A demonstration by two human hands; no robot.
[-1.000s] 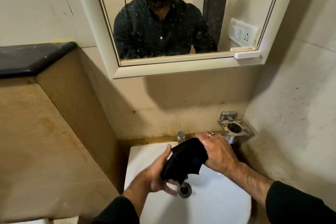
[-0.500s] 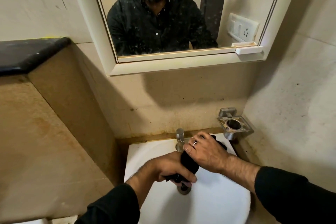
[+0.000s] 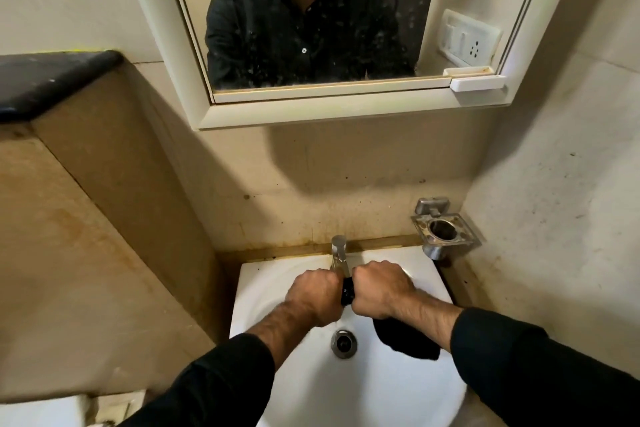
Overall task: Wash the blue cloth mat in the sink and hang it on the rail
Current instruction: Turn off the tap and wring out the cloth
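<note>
Gripping the cloth mat [image 3: 347,291] (twisted between them), left hand [image 3: 313,295] and right hand [image 3: 381,289] fist tightly.

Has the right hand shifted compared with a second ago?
Yes. The right hand, gripping the cloth, has dropped from beside the tap toward the drain.

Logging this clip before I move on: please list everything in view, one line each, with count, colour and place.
cloth mat: one, looks near black, bunched over the sink, end hanging below right hand
sink: one, white, bottom centre
drain: one, metal, in basin
tap: one, silver, sink's back edge
holder: one, metal, wall, right of tap
mirror: one, white frame, above sink
ledge: one, black, upper left
left hand: one, grips mat
right hand: one, grips mat
</note>
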